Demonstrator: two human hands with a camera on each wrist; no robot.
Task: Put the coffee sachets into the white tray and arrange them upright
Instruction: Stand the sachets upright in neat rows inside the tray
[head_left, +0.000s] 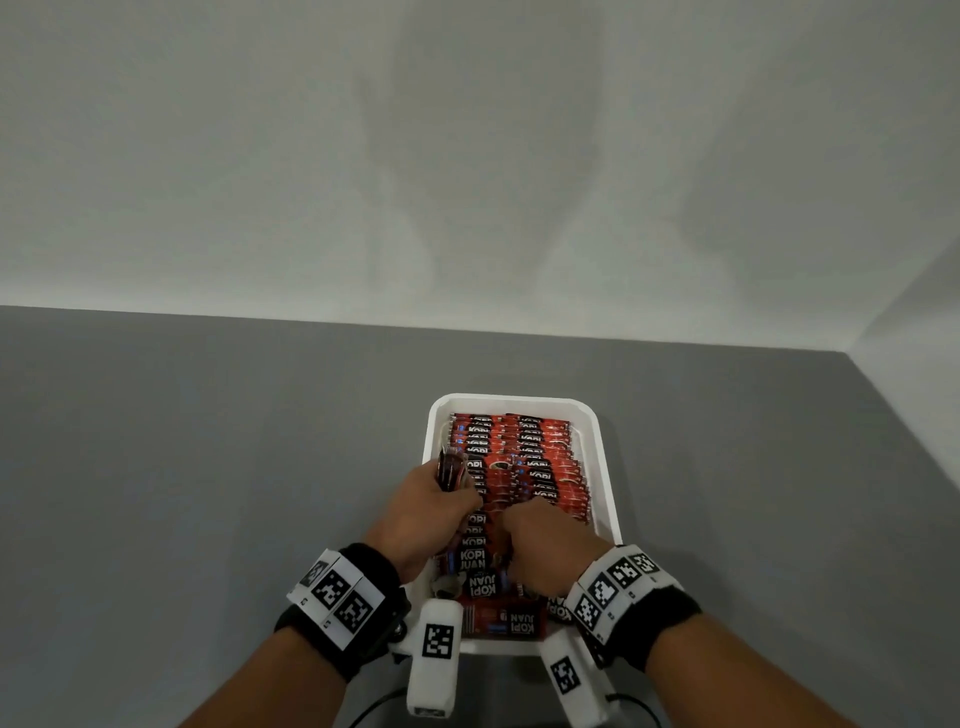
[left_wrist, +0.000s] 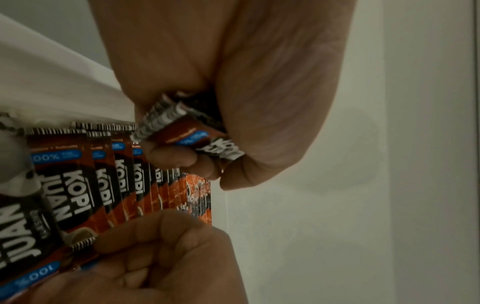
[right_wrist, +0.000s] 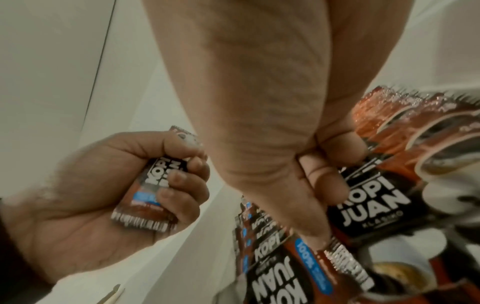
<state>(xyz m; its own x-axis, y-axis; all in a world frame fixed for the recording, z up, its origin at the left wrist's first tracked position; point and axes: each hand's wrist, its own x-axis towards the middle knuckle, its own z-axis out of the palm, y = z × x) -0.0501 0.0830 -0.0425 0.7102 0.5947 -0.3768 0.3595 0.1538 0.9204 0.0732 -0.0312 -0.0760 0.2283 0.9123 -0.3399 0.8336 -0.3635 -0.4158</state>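
Red-black coffee sachets (head_left: 524, 457) in upright rows inside white tray (head_left: 605, 467)

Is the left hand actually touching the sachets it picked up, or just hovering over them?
Touching. The right wrist view shows the left hand with fingers curled round a small bundle of sachets, above the white tray.

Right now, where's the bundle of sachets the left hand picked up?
The bundle of sachets is clenched in the left hand, over the left rim of the white tray, beside the packed rows of sachets.
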